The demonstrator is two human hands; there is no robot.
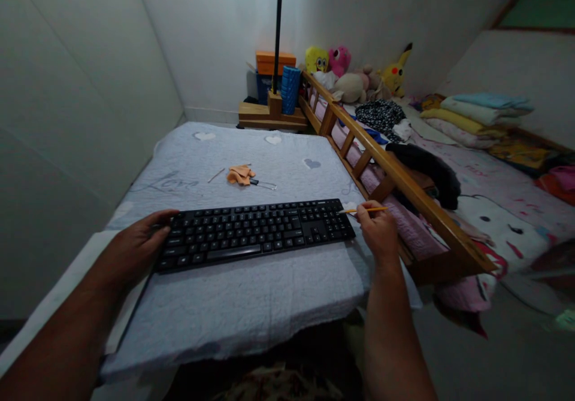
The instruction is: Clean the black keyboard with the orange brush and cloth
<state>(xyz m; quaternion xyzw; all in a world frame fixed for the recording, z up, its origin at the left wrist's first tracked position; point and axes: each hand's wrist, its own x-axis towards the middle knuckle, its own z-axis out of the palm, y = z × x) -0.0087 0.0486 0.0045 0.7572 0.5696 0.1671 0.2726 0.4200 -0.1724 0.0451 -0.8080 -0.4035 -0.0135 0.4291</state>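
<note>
A black computer keyboard (251, 230) lies on the cloth-covered table, slightly slanted, its right end farther from me. My left hand (142, 242) grips its left end, fingers along the edge; part of the grip is hidden. In my right hand (376, 227) is a thin brush (371, 209) with a yellow handle, pinched between the fingers. The brush's pale tip points left and reaches the number keys at the right end. Beyond the keyboard lie a crumpled orange cloth (240, 175), a wire tool with a black handle (265, 184) and a thin stick (216, 175).
A wooden bed rail (377, 155) runs close along the table's right side, near my right hand. Behind it, the bed holds folded bedding (485, 114), clothes and plush toys (395, 78). A black pole (278, 36) stands beyond the far edge. White board (128, 317) lies under my left forearm.
</note>
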